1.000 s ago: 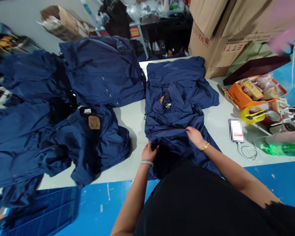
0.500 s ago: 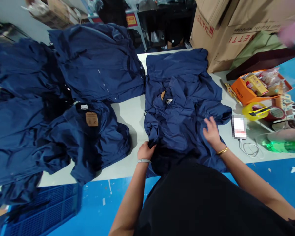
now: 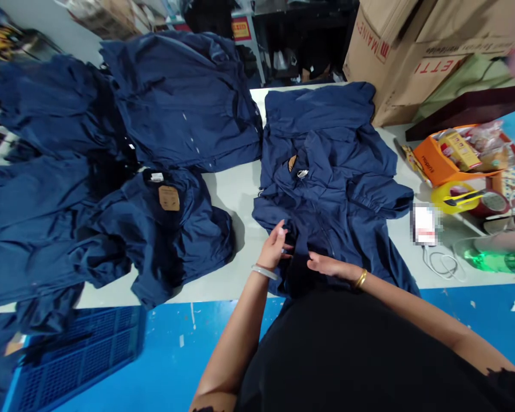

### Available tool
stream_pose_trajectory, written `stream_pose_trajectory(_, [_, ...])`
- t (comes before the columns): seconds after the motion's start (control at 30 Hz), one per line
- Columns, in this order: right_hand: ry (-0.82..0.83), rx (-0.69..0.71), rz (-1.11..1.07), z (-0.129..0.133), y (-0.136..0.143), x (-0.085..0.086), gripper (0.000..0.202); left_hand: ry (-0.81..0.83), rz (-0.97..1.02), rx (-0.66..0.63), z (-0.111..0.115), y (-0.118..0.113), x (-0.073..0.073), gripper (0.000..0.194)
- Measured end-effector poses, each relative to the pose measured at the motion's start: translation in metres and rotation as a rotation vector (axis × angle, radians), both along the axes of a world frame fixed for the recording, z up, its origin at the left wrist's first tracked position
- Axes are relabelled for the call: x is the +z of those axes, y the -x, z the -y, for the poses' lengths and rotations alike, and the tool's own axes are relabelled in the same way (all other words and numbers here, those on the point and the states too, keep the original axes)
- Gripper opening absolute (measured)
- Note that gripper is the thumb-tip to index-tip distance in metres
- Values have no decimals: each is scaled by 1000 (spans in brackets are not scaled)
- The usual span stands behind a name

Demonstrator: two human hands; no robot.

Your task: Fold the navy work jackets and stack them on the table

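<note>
A navy jacket [image 3: 321, 212] lies spread on the white table [image 3: 227, 194], with a brown tag and a white label at its collar. My left hand [image 3: 276, 247] is over the jacket's left side near the front edge, its fingers apart and partly behind a fold of dark cloth. Just right of it, my right hand [image 3: 328, 265] rests at the lower front of the jacket, fingers stretched toward the left hand. The tips of the right hand touch or nearly touch the dark fold.
More navy garments [image 3: 184, 103] lie at the left and back left. Cardboard boxes [image 3: 395, 74] stand at the back right. An orange box [image 3: 444, 163] of packets, yellow tape [image 3: 444, 200], a white cable and a green bottle [image 3: 498, 260] are at the right. A blue crate [image 3: 86, 355] sits lower left.
My left hand has let go of the sleeve edge and moved up and right. My right hand has moved left and down toward it. The jacket's left sleeve has shifted, and the view has turned slightly.
</note>
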State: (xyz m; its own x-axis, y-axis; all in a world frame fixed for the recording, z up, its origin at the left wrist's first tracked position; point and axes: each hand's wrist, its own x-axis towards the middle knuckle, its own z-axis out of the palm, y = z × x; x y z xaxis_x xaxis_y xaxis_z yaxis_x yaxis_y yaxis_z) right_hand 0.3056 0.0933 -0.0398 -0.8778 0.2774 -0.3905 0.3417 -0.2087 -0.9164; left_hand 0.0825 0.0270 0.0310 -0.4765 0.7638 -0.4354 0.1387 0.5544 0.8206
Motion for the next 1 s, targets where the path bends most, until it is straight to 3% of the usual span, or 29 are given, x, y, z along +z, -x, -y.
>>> stream_pose_trajectory(0.03, [-15, -28, 29, 2, 3, -2, 76, -11, -22, -49, -2, -6, -4, 63])
stream_pose_trajectory(0.1, [-33, -96, 94, 4, 6, -6, 73, 30, -268, -121, 3, -10, -14, 56])
stream_pose_trajectory(0.17, [-42, -188, 128, 1, 4, -6, 60, 145, -536, -166, 21, -6, -24, 52])
stream_pose_trajectory(0.23, [-83, -285, 102, -10, -4, 1, 48, 263, -646, -227, 46, 0, -36, 57])
stream_pose_trajectory(0.33, [-153, -372, 29, -42, -26, 22, 44, 384, -617, -313, 84, 11, -52, 61])
stream_pose_trajectory(0.43, [-203, -469, 32, -84, -55, 39, 48, 537, -567, -286, 112, 22, -62, 55])
stream_pose_trajectory(0.5, [-329, -536, 104, -111, -76, 40, 52, 633, -531, -276, 123, 30, -63, 56])
stream_pose_trajectory(0.6, [-704, -563, 355, -136, -103, 27, 57, 654, -552, -274, 127, 41, -57, 70])
stream_pose_trajectory(0.7, [-1021, -508, 551, -132, -115, 9, 59, 389, -699, -240, 104, 40, -47, 77])
stream_pose_trajectory(0.8, [-1114, -424, 606, -100, -107, 0, 54, 163, -760, -221, 51, 21, -44, 73])
stream_pose_trajectory(0.9, [-1098, -384, 666, -61, -89, -3, 57, 246, -729, -167, -6, -4, -54, 75])
stream_pose_trajectory(1.0, [-1009, -396, 749, -36, -79, -10, 64, 402, -659, -132, -36, -9, -74, 73])
